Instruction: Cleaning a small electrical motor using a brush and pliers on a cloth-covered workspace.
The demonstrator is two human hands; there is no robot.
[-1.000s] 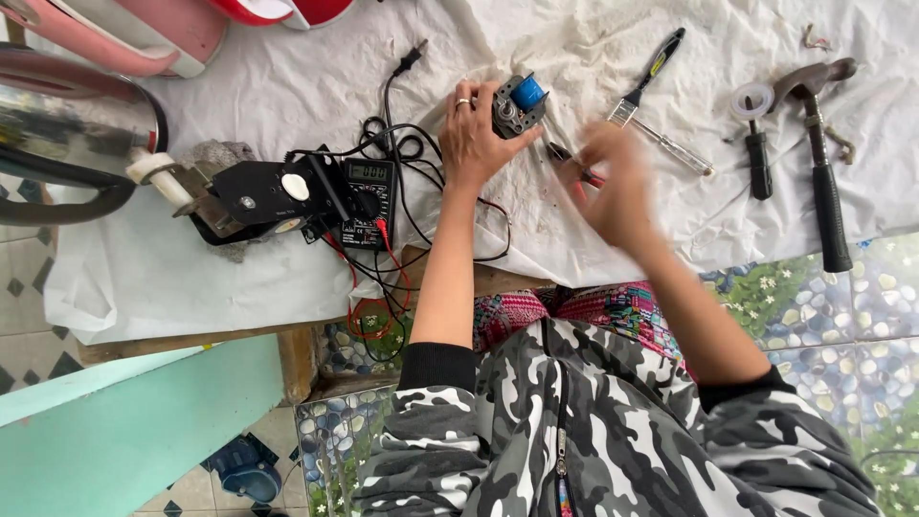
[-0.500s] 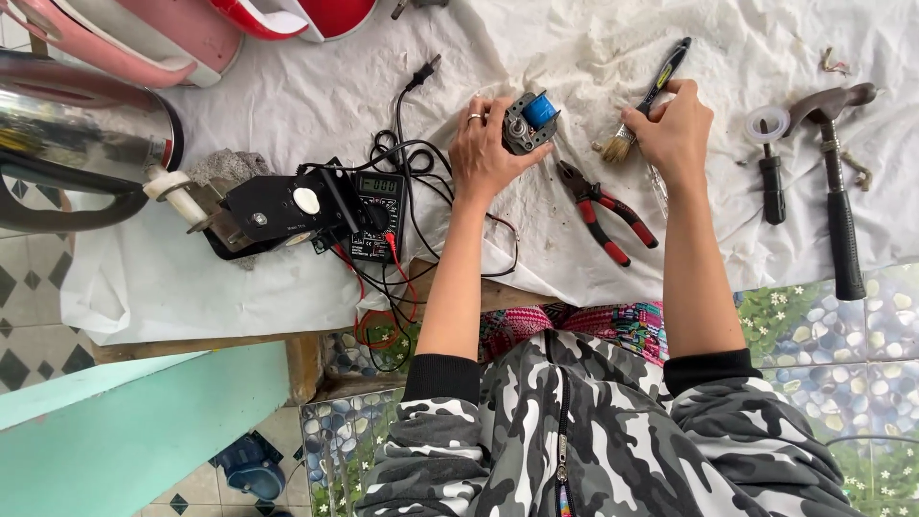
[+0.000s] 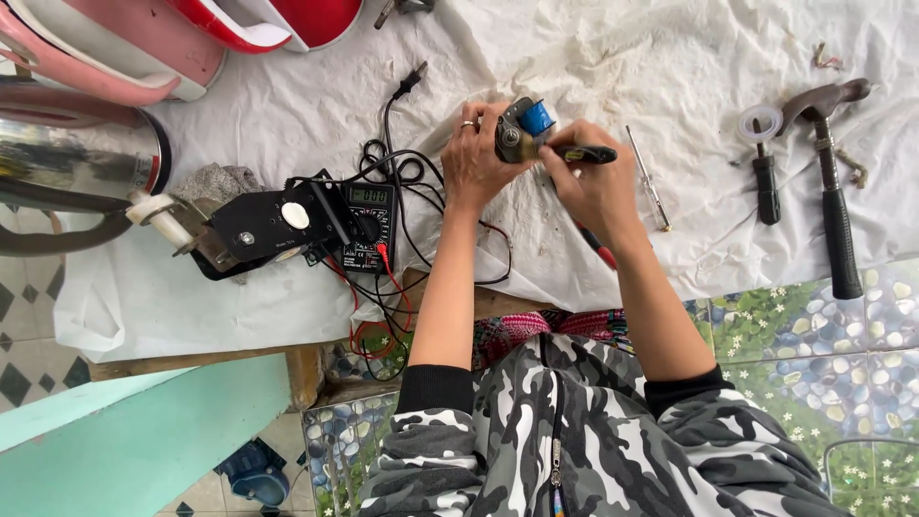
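Observation:
My left hand (image 3: pixel 479 158), a ring on one finger, grips a small motor with a blue coil (image 3: pixel 526 126) just above the white cloth (image 3: pixel 287 115). My right hand (image 3: pixel 598 187) holds a black-handled screwdriver (image 3: pixel 584 153) whose tip points left into the motor. Red-handled pliers (image 3: pixel 595 244) lie on the cloth under my right wrist, mostly hidden. A thin screwdriver (image 3: pixel 649 180) rests to the right of that hand.
A digital multimeter (image 3: pixel 369 220) with red and black leads and a black base plate (image 3: pixel 263 225) lie to the left. A hammer (image 3: pixel 831 182), a black-handled tool (image 3: pixel 764 182) and a tape ring (image 3: pixel 756 123) are at the right. Kettles (image 3: pixel 77 163) stand at far left.
My right hand set the pliers down, reached right for the black-handled screwdriver, and brought it to the motor. My left hand kept the motor in place.

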